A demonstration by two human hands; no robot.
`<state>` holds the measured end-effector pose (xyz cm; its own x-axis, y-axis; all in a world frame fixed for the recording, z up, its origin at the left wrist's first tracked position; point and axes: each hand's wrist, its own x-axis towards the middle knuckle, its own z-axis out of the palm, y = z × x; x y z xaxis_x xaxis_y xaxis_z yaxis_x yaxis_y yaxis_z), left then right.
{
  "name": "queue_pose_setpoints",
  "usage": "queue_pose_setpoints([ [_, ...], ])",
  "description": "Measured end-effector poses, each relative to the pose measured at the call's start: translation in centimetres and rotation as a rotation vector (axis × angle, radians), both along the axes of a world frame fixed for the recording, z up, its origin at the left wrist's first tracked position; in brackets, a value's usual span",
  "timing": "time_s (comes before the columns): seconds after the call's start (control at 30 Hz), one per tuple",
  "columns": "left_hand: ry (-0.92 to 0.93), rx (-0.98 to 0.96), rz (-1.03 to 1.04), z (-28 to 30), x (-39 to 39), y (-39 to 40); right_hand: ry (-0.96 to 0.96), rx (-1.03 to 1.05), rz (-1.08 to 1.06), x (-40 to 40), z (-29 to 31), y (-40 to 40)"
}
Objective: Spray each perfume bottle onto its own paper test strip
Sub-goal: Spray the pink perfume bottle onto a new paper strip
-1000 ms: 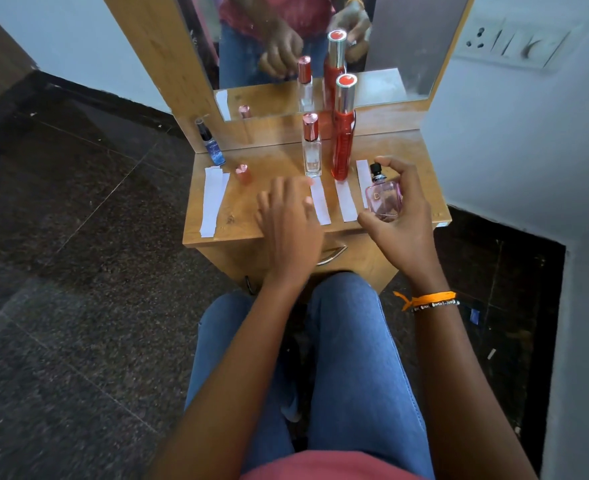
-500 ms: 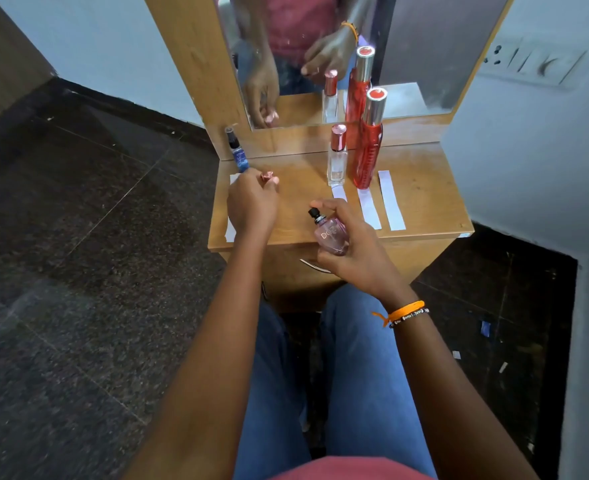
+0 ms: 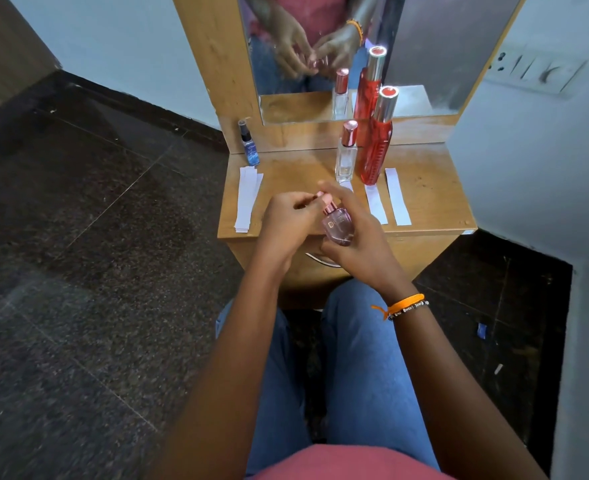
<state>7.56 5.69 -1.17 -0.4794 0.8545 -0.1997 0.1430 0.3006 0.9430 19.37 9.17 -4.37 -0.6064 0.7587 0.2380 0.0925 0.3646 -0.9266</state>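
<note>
Having come over from the bench's far left with the pink cap pinched, the left hand is meeting the right hand, which is gripping the pink bottle between both hands, seemingly for recapping, with 2 strips lying just beyond.

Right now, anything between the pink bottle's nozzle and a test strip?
Yes. A pink cap sits on the pink bottle, with the left hand pinching at it while the right hand holds the bottle. Nothing visible blocks the far-right strip.
</note>
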Motion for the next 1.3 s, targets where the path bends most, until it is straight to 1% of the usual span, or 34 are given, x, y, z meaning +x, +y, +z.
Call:
queue_pose_setpoints([
  [0.1,-0.052,-0.021,-0.045,-0.1,0.1,-0.8,0.016,-0.020,-0.046,0.1,0.0,0.0],
  [0.2,-0.169,-0.092,-0.106,-0.3,0.4,-1.7,0.044,-0.035,-0.098,0.1,0.1,0.1],
  [0.3,-0.292,-0.121,-0.217,-0.2,0.8,-2.7,0.089,-0.046,-0.149,0.3,0.5,-0.2],
  [0.43,-0.490,-0.086,-0.337,0.1,0.8,-3.5,0.214,-0.089,-0.182,0.3,1.1,-0.7],
  [0.47,-0.508,-0.058,-0.367,0.2,0.8,-3.5,0.226,-0.101,-0.177,0.3,1.1,-0.7],
  [0.53,-0.443,0.001,-0.411,0.2,1.0,-3.5,0.230,-0.117,-0.175,0.3,1.2,-0.7],
  [0.57,-0.389,0.024,-0.399,0.2,1.2,-3.5,0.230,-0.124,-0.180,0.3,1.2,-0.6],
  [0.7,-0.250,0.050,-0.270,-0.2,2.1,-3.3,0.261,-0.147,-0.201,0.7,1.3,0.0],
  [0.87,-0.017,0.056,-0.205,-1.0,2.3,-2.8,0.300,-0.155,-0.198,1.8,1.7,1.0],
  [1.0,0.037,0.066,-0.200,-1.1,2.7,-2.5,0.296,-0.184,-0.138,2.7,1.7,1.5],
  [1.17,0.145,0.063,-0.211,-0.7,3.5,-1.6,0.133,-0.245,-0.041,4.6,1.5,1.9],
  [1.23,0.143,0.054,-0.206,-0.7,4.2,-1.1,0.104,-0.235,-0.058,5.6,1.4,2.3],
  [1.3,0.120,0.045,-0.182,-0.8,4.9,-0.7,0.081,-0.204,-0.123,6.5,1.3,3.2],
])
